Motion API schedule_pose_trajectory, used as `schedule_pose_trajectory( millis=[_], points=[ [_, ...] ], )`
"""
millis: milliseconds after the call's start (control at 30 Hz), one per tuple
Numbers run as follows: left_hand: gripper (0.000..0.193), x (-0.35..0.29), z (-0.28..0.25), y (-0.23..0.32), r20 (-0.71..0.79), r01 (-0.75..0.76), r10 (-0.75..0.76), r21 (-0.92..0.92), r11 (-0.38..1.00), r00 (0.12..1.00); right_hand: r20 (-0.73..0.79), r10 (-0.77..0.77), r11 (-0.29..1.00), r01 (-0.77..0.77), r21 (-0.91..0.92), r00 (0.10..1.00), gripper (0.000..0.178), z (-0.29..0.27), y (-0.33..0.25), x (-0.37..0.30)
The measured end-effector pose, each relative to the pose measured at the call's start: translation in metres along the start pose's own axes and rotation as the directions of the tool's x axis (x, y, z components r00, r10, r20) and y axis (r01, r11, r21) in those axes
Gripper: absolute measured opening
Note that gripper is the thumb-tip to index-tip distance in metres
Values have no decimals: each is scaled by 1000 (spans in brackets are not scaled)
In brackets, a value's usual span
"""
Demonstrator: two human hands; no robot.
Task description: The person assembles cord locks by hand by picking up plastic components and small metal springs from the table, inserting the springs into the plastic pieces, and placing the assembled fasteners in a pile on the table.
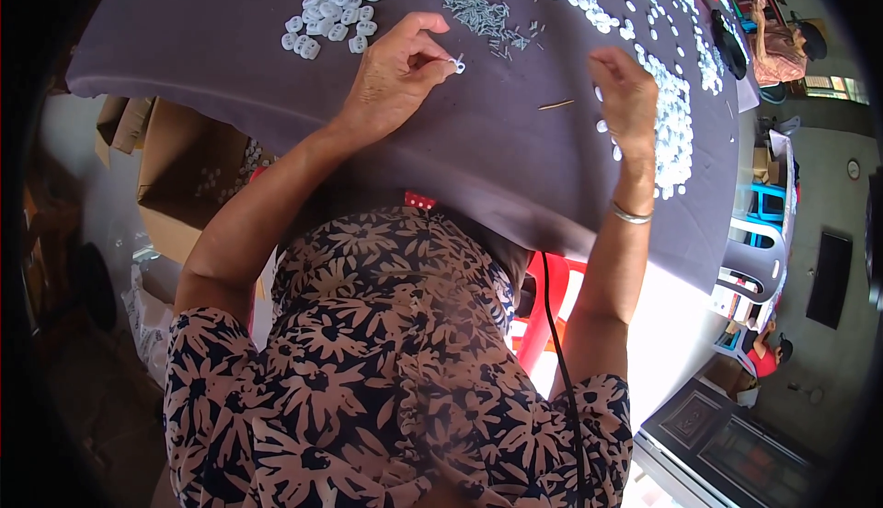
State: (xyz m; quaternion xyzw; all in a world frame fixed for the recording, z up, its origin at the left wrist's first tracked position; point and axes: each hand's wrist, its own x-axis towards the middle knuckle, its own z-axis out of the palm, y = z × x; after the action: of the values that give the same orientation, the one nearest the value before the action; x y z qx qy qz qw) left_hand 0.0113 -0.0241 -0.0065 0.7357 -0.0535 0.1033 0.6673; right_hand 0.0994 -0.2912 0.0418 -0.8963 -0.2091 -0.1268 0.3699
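Head view | my left hand (395, 71) pinches a small white piece (458, 66) steady above the surface (478, 159) | right hand (625, 94) curled, contents hidden, beside the white pile (676, 122).

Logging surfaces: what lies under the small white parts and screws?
A dark grey cloth lies under the white parts and screws, draping over the near edge. Whatever table supports it is covered and cannot be seen.

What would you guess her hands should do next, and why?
Probably bring the right hand across with a fresh white piece from the big pile it hovers over. The left hand pinches a small white piece beside the heap of metal pins, so that one looks nearly finished.
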Motion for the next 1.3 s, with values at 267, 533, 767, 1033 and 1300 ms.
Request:
schedule_pose_trajectory(
  millis=[267,533,767,1033,1300],
  points=[
    [34,0,0,-2,-4,-17,18,8,1000,1000,127,-150,934,183,-308,980,13,-27,16,-20],
    [35,1,0,-3,-14,2,-3,-17,1000,1000,159,-266,845,309,-436,951,19,-18,27,-21],
    [35,1,0,-5,-14,2,-2,-24,1000,1000,39,-238,845,226,-484,971,16,-9,22,-17],
    [36,0,1,-3,24,-17,17,-24,1000,1000,156,50,797,-133,589,986,15,52,-60,-13],
    [33,2,1,-4,-28,-88,89,24,996,996,257,41,757,-197,623,966,14,83,-70,-3]
  ],
)
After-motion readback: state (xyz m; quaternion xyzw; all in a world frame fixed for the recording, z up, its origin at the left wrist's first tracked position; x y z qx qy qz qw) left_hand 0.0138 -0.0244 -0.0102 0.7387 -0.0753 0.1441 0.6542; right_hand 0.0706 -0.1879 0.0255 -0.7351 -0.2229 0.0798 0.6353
